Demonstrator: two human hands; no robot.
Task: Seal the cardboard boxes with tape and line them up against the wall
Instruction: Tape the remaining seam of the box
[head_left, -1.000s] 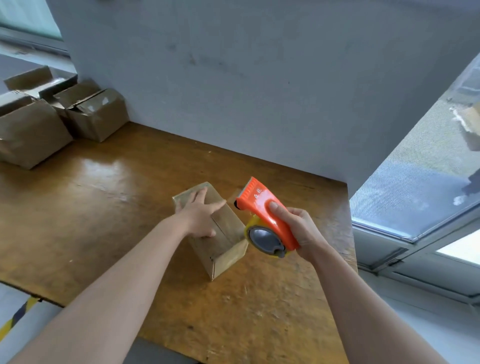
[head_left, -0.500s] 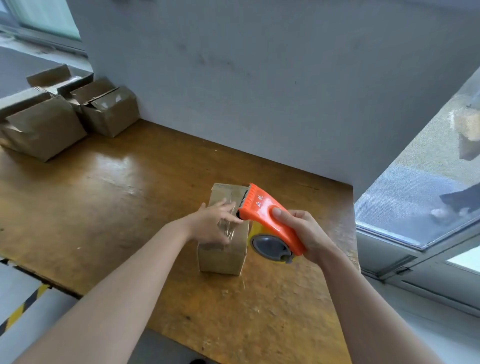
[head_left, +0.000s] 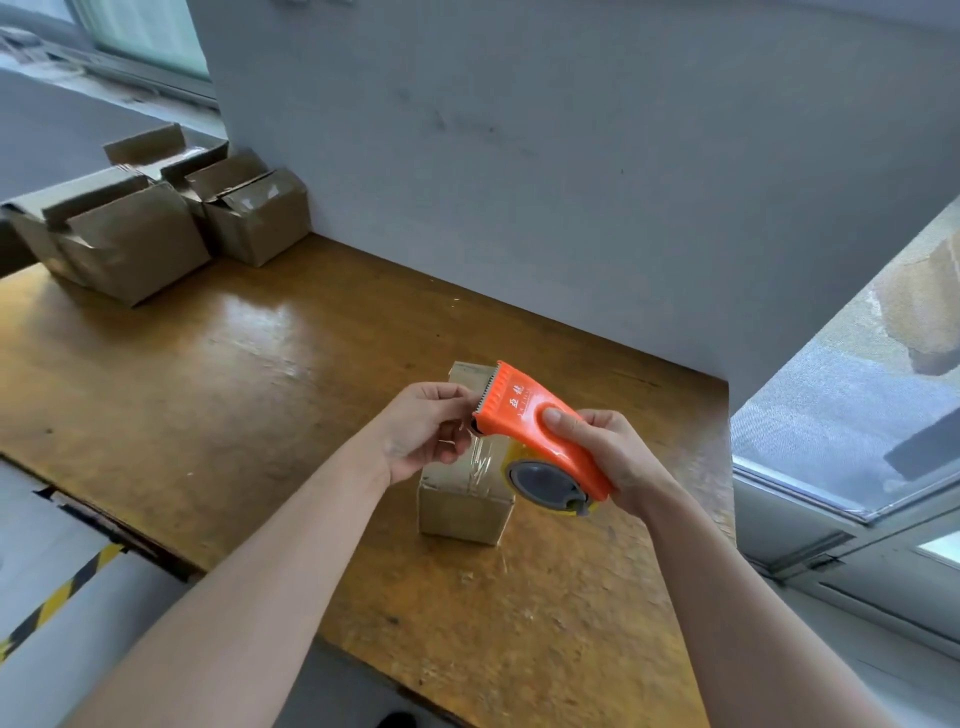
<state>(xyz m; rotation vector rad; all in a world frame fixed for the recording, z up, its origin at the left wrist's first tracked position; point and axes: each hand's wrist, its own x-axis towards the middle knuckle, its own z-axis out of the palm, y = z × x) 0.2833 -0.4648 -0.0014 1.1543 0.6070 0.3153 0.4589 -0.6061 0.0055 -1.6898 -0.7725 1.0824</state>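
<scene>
Box (head_left: 462, 501) sits near the surface's (head_left: 260, 389) right edge, short of the wall (head_left: 519, 156), crinkled clear tape (head_left: 480, 460) on its top. Right hand (head_left: 610, 457) grips the dispenser (head_left: 540, 431) above it; left hand (head_left: 423, 428) pinches the tape end at the teeth. Sealing is the step in hand; next, I judge, draw tape along the seam. Open boxes (head_left: 249, 218) fill the far left corner; bare surface lies between.

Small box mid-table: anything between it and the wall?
Nothing visible. Bare table runs from the box back to the wall. The open boxes sit far to the left. Only the tape dispenser in the right hand and the left hand, pinching tape, hover over its top.
</scene>
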